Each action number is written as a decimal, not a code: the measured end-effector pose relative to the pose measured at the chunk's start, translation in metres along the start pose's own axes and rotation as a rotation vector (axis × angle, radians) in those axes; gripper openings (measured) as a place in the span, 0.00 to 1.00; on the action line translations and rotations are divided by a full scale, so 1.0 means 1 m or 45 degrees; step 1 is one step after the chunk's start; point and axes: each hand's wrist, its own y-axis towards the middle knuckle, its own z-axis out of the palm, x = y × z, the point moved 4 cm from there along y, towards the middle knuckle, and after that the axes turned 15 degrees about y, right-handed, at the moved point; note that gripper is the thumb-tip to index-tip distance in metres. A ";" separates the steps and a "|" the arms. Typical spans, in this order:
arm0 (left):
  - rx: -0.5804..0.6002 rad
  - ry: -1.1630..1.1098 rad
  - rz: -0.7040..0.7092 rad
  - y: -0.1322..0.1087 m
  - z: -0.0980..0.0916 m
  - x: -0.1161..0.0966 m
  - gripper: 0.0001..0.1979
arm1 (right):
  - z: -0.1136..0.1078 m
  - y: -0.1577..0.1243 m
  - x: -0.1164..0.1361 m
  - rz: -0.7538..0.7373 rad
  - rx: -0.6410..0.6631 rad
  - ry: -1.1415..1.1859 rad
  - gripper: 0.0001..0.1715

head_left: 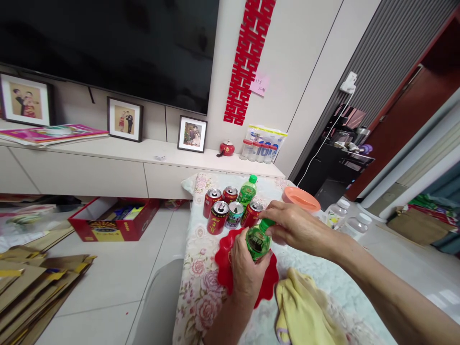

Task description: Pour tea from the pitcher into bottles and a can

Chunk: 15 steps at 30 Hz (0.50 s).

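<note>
My left hand [247,268] is wrapped round the body of a green plastic drink bottle [258,243], tilted over a red scalloped tray [224,258]. With closed fingers, my right hand [287,223] grips the green cap [266,224] at the bottle's top. Just behind stand several drink cans: a red can with a black top [217,219], a teal can [235,215] and other red cans [212,201]. A second green bottle [247,190] stands upright among them. Near my right forearm, a yellow cloth [305,306] lies crumpled.
The table wears a flowered cloth [199,287]. An orange basin [302,197] and clear plastic bottles [354,225] are on the right. Behind runs a white cabinet [151,155] with framed photos and glass jars [257,152]. On the floor at left lie a red box [108,225] and flattened cardboard [39,282].
</note>
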 end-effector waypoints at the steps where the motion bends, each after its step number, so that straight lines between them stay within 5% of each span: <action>1: -0.011 0.008 0.007 0.000 0.000 0.000 0.35 | 0.000 0.000 0.001 0.020 0.006 -0.004 0.13; 5: -0.036 0.024 0.027 -0.002 0.001 0.000 0.36 | 0.003 0.002 0.001 0.116 -0.002 -0.033 0.07; 11: -0.058 0.013 0.051 0.000 0.000 0.000 0.37 | 0.007 0.000 -0.006 0.241 -0.043 -0.060 0.15; 15: -0.039 -0.012 0.046 0.000 0.000 -0.001 0.37 | -0.001 -0.008 -0.005 0.164 0.000 0.052 0.17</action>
